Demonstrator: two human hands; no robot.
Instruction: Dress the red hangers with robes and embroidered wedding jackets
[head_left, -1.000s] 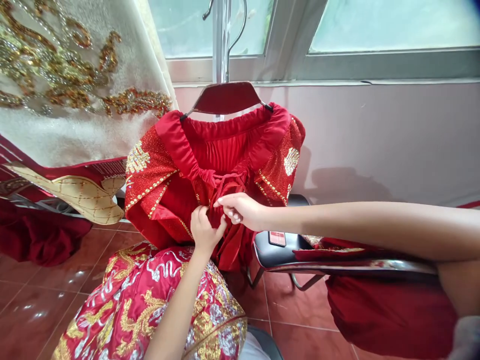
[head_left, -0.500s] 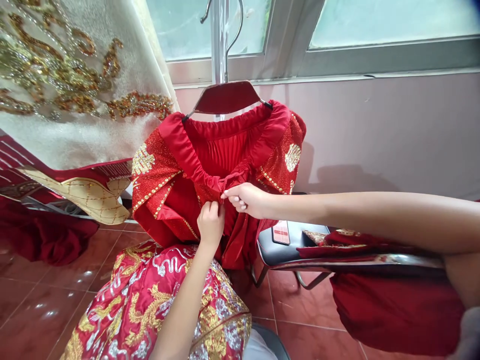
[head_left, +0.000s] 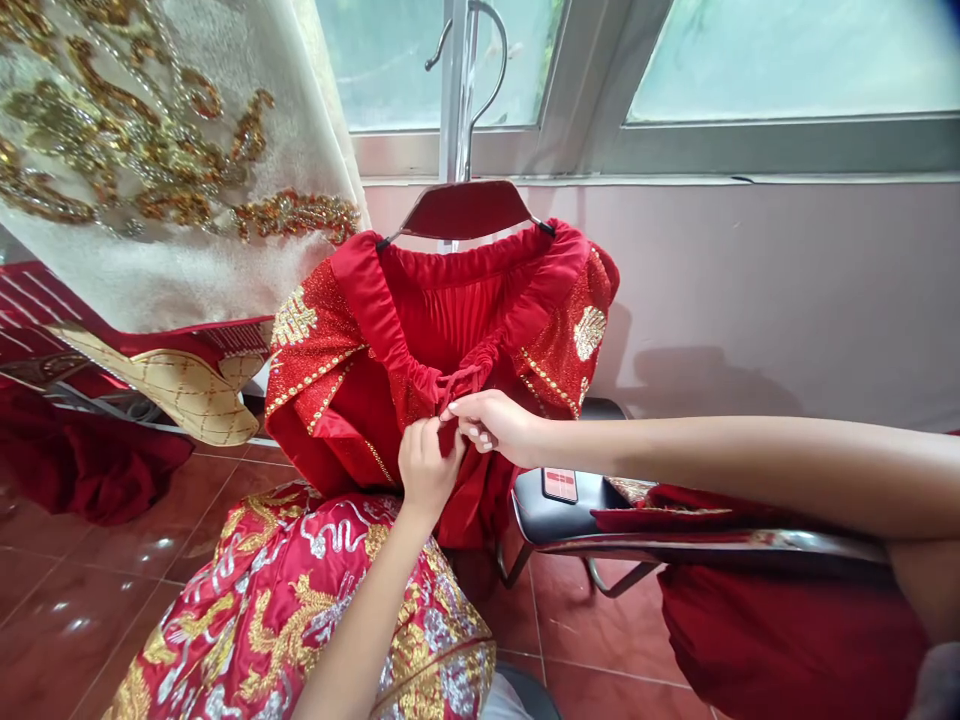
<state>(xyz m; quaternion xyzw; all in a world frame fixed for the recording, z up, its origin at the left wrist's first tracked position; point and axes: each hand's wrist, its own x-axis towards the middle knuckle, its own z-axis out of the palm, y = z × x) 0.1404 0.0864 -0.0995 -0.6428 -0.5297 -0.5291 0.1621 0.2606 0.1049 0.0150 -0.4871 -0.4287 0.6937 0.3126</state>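
In the centre of the frame, a red drawstring skirt is hung by its gathered waistband from a dark red clip hanger. Just below the drawstring bow, the thumb and forefinger of the right hand are pinched together on a thin red cord. The left hand is set just beside it, fingers curled against the skirt front; whether anything is gripped there cannot be told. At right of centre, a phone is carried on the black chair seat, with red cloth laid near it. At lower left, the lap is covered by gold-and-silver embroidered fabric.
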